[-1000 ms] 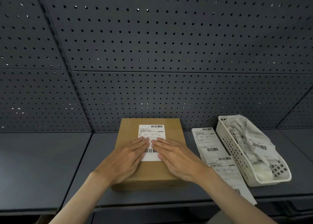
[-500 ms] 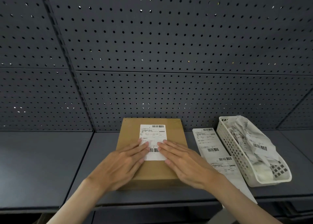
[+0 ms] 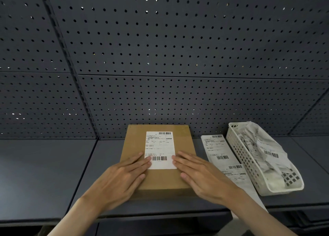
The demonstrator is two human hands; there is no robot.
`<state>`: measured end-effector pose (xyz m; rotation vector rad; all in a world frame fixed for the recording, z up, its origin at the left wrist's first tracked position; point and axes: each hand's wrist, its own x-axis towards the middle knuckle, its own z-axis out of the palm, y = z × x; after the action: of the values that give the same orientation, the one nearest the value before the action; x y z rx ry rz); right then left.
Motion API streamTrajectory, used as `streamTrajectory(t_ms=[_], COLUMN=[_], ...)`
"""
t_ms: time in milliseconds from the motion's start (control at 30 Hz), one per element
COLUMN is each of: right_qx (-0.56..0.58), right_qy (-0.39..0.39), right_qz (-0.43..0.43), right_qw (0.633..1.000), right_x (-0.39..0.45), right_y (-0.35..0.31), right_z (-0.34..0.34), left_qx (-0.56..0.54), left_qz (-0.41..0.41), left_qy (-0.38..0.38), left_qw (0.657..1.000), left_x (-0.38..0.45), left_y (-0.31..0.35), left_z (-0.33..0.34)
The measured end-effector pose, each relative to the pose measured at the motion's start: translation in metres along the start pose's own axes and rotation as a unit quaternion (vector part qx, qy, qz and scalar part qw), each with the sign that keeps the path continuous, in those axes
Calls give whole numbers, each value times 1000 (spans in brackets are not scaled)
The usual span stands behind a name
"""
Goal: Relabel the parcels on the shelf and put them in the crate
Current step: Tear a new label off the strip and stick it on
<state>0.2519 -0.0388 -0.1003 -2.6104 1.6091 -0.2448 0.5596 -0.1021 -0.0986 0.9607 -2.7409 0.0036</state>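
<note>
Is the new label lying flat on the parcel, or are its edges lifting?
Flat, as far as visible: the label lies smooth on the parcel, both hands' fingertips covering its lower side edges.

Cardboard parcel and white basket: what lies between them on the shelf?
A strip of printed labels lies flat between the parcel and basket, head view.

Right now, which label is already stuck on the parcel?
The label on the brown parcel; the strip of labels lies on the shelf, others crumpled in the white basket.

Your single head view looks forward and down, close over the shelf (image 3: 44,173); pegboard (image 3: 178,48) fills twelve o'clock, your forearms enter from six.
</note>
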Motion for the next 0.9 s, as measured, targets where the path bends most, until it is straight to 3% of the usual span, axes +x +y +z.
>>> streamTrajectory(t_ms=[267, 400, 467, 567, 667, 900], right_qx=[-7, 92, 193, 368, 501, 604], right_qy=[59, 112, 142, 156, 128, 125], right_qz=[19, 133, 223, 350, 399, 422], right_qw=[998, 980, 945, 847, 757, 664], right_x=[-12, -12, -8, 3, 10, 14], right_y=[5, 6, 3, 3, 5, -1], right_z=[-4, -5, -3, 5, 14, 21], left_qx=[7, -39, -110, -298, -436, -585], left_qz=[-15, -114, -203, -353, -446, -483], left_qy=[47, 76, 82, 75, 43, 59], left_qw=[999, 990, 970, 883, 780, 649], left_x=[-4, 0, 4, 8, 9, 14], left_y=[-3, -10, -14, -14, -15, 1], left_z=[-13, -21, -21, -18, -9, 4])
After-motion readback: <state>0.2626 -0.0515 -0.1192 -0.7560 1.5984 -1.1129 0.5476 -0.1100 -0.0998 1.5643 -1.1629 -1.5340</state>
